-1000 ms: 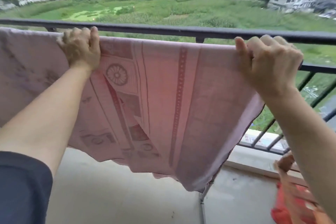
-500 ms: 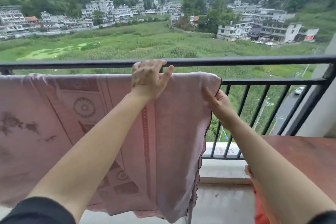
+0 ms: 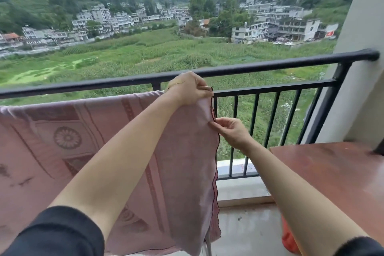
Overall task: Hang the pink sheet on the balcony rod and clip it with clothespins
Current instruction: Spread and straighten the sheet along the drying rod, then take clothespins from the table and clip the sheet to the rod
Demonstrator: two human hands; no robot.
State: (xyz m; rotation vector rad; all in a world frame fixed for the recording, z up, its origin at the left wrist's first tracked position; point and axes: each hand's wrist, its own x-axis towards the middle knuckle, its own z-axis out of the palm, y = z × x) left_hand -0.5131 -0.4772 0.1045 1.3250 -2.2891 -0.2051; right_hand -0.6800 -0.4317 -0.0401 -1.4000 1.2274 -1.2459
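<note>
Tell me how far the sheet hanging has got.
Done: the pink sheet hangs draped before the balcony railing. In hand: the left hand grips its top right corner, the right hand pinches the dark-trimmed edge just below. Left: clipping; no clothespin shows on it.

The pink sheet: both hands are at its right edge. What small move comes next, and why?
Probably the right hand, pinching the hem, should pull it down straight while the left hand grips the top corner of the pink sheet: the hem bends there, and no clothespin shows.
</note>
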